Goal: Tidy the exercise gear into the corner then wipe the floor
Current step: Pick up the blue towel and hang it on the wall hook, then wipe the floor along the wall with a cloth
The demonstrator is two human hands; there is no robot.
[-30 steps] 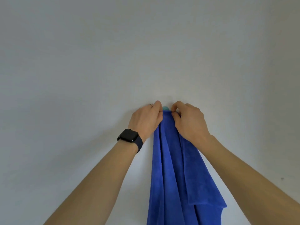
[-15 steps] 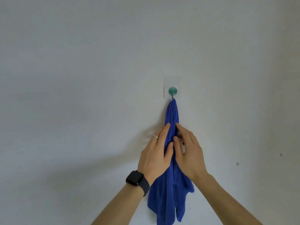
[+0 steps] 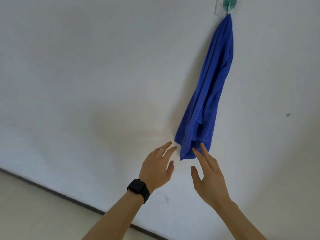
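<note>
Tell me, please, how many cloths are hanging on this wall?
1: the cloth hangs from the hook at top right, its lower end near the left hand and right hand. Others may hang beyond the frame.

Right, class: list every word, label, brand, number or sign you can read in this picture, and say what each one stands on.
No readable text anywhere in this view.
Watch on the wrist: screen dark, nothing displayed.
Blue cloth: no tag or print visible.
Wall hook: teal disc on a clear pad, no lettering visible.
</note>
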